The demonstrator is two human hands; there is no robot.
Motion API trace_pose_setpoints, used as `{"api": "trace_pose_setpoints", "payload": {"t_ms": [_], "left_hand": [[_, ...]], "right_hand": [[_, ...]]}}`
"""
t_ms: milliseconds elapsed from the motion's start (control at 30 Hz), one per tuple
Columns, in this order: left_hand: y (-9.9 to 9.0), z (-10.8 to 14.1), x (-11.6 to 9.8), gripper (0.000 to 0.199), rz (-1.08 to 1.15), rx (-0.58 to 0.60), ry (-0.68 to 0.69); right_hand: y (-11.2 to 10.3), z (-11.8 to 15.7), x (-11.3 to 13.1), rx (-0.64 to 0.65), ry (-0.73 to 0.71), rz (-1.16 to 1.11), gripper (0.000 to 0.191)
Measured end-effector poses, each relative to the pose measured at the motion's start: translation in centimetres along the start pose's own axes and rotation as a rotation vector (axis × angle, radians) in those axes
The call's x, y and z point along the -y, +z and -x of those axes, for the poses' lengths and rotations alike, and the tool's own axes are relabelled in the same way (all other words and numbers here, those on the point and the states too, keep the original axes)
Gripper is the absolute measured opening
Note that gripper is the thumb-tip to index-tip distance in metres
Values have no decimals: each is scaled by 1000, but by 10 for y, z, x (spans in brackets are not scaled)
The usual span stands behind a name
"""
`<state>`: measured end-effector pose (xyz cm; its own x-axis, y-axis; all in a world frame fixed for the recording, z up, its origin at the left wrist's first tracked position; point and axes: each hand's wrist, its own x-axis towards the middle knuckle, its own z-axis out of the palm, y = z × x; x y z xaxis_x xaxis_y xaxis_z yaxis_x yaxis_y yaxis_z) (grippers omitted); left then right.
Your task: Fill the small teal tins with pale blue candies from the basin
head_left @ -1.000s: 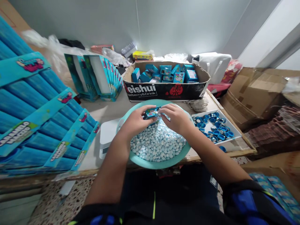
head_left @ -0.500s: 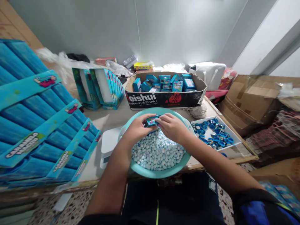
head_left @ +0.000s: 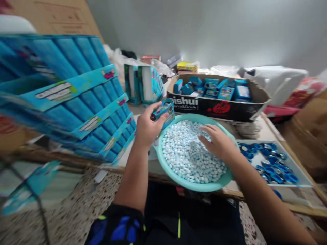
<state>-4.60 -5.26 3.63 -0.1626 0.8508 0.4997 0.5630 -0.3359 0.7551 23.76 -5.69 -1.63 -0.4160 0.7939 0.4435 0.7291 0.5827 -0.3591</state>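
My left hand is closed around a small blue printed candy box, held above the left rim of a teal basin. Small pale blue and white candies fill much of the basin. Over their right side hovers my right hand, fingers apart and nothing in it. To the left, close to the box, rises a tiered blue display with rows of blue packets. Part of the box is hidden behind my left fingers.
A black-sided carton of small blue boxes stands behind the basin. On the right, a white tray holds several blue caps. Folded blue cartons stand at the back left, and a brown cardboard box is at far right.
My view has turned left. My right hand has let go of the candy box and opened above the candies. The left hand has carried the box leftward, toward the display.
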Motion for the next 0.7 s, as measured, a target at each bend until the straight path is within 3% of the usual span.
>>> {"api": "trace_pose_setpoints", "payload": {"t_ms": [100, 167, 300, 400, 500, 700], "left_hand": [[-38, 5, 17, 35, -139, -99, -56], [-52, 13, 34, 28, -220, -106, -115], [-50, 31, 71, 27, -263, -27, -218], [-41, 40, 85, 33, -175, 11, -280], [-46, 45, 78, 42, -47, -53, -223], [-86, 54, 44, 37, 41, -303, 38]], "right_hand": [[2, 4, -4, 96, -31, 5, 35], [5, 6, -4, 136, -49, 82, 38], [9, 8, 0, 307, -114, 142, 42], [10, 5, 0, 391, -129, 109, 44], [7, 3, -3, 389, -112, 48, 43], [4, 5, -2, 384, -7, -49, 37]]}}
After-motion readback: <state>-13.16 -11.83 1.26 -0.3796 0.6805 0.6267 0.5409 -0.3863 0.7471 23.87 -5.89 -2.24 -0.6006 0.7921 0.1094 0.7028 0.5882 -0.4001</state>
